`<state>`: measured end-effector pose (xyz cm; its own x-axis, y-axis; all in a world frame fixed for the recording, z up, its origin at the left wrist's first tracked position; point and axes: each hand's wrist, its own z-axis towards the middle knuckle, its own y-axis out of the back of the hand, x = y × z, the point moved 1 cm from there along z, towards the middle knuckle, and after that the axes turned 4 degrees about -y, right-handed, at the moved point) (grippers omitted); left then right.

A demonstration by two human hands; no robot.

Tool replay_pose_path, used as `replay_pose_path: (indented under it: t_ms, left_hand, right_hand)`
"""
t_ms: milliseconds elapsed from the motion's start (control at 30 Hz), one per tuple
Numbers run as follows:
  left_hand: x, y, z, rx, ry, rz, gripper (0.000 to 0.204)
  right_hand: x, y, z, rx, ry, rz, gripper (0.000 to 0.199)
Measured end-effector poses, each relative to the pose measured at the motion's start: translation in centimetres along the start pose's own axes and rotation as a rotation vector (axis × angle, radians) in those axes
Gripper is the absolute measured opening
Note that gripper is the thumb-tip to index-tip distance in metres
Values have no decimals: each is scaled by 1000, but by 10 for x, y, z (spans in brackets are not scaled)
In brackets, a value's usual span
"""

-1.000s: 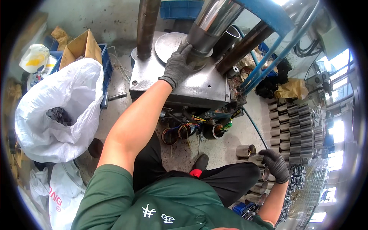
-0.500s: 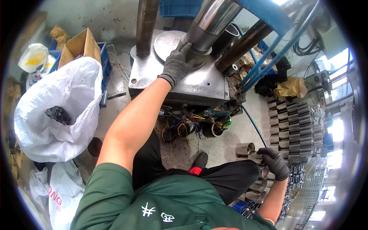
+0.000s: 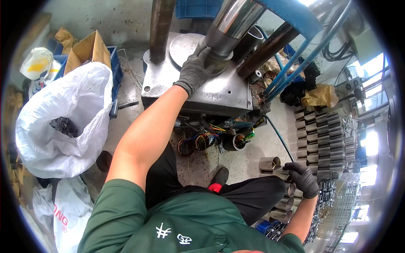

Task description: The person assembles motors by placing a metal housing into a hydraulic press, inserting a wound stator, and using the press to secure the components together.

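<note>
The left hand (image 3: 195,71) has its fingers half spread and touches the dark lower part of the cylinder (image 3: 220,39), which is over the press bed (image 3: 162,86); it does not close around it. The right hand (image 3: 303,180) has curled fingers at the end of a rod (image 3: 280,139); how firmly they hold, I cannot tell. The white sack (image 3: 40,145) contains dark grey scraps (image 3: 63,126). Behind it, an open box (image 3: 100,51) sits in a blue crate (image 3: 116,71). A pot (image 3: 229,143) holds a green-handled tool (image 3: 249,135).

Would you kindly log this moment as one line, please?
left hand: open, at side of metal cylinder | right hand: closed on end of dark rod | metal tubes: stacked at right
</note>
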<state>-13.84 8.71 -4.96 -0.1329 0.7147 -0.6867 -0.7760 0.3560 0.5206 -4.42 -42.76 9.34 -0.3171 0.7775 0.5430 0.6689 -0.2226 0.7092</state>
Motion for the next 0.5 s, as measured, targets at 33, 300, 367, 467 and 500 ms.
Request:
replay_pose_path:
  t_ms: [33, 300, 367, 467, 500]
  left_hand:
    - [0, 2, 1, 14, -5, 2, 73]
    - [-2, 3, 1, 17, 1, 11, 73]
    - [-1, 2, 1, 22, 1, 6, 73]
    - [-1, 2, 0, 17, -3, 16, 73]
    - [-1, 3, 0, 18, -5, 17, 73]
  right_hand:
    - [-1, 2, 1, -20, -21, 14, 30]
    - [2, 4, 0, -17, -26, 22, 31]
    - [-1, 9, 1, -88, -37, 126, 33]
    - [2, 8, 0, -142, -9, 127, 34]
    - [0, 7, 1, -160, 6, 127, 34]
